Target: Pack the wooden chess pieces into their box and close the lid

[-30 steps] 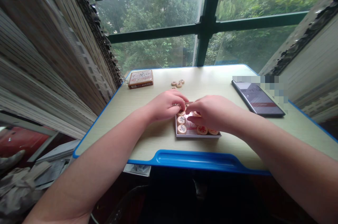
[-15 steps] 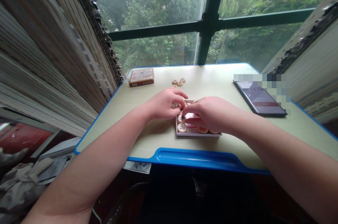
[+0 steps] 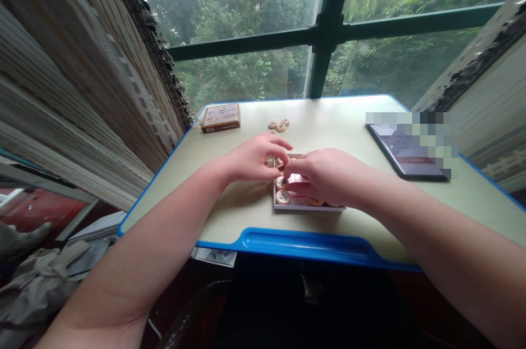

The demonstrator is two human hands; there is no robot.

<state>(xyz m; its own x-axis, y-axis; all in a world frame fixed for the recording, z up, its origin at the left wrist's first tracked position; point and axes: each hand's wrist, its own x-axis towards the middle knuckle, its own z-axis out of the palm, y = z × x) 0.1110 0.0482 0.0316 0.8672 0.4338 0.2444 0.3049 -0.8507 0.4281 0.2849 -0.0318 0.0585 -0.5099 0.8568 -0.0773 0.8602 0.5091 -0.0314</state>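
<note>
A shallow, white-edged box point(image 3: 309, 209) stands on the table in front of me, holding several round wooden Chinese chess pieces point(image 3: 282, 196) with black or red characters. Over its far left corner my left hand point(image 3: 257, 157) is bent, fingers apart, thumb and fingertips beside the pieces there. From the right, my right hand point(image 3: 324, 171) reaches across the box, its fingers curled against a piece in the left row. That piece is mostly hidden. A red-lined sheet point(image 3: 296, 178) shows on the box floor. Another piece point(image 3: 267, 161) is partly visible under my left hand.
Several loose pieces point(image 3: 280, 127) lie farther back on the table. A brown printed box point(image 3: 221, 118) rests at the back left. A phone point(image 3: 405, 152), partly pixelated, lies on the right. A blue tray edge point(image 3: 306, 245) runs along the front; a window and curtains surround the table.
Both hands stay over the box with only slight finger shifts. My right fingertips are a little closer to the left row of pieces. The camera view has tilted slightly.
</note>
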